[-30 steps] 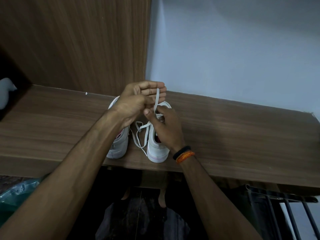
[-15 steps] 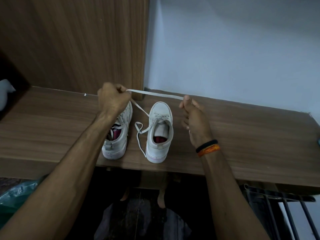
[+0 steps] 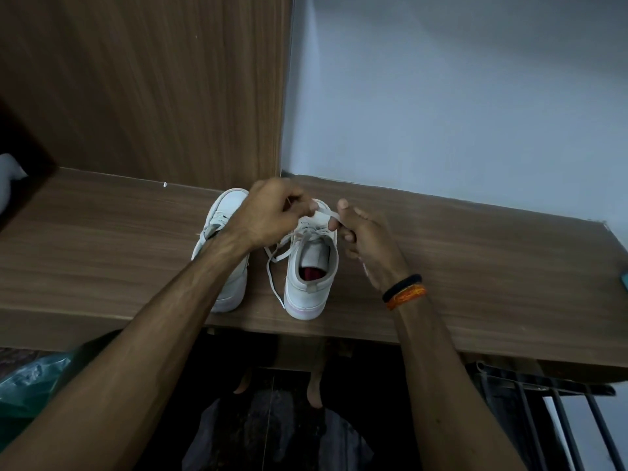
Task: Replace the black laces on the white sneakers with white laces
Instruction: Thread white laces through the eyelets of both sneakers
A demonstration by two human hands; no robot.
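Two white sneakers stand side by side on a wooden shelf (image 3: 102, 253), toes toward the wall. The left sneaker (image 3: 222, 232) is partly hidden by my left forearm. The right sneaker (image 3: 311, 266) has a white lace (image 3: 275, 263) threaded through it, with one loose end trailing down its left side. My left hand (image 3: 272, 215) and my right hand (image 3: 363, 239) meet above the toe of the right sneaker, each pinching the white lace, which bunches between them. No black lace is in sight.
A wooden panel (image 3: 142, 90) rises behind the shelf on the left and a pale wall (image 3: 458, 96) on the right. A teal thing (image 3: 624, 278) pokes in at the shelf's right edge. A green plastic bag (image 3: 30, 379) lies below left, metal bars (image 3: 560, 423) below right.
Half a second ago my hands held the lace stretched wide apart above the shoes. They have since come together over the right sneaker's toe, and the lace is slack and bunched.
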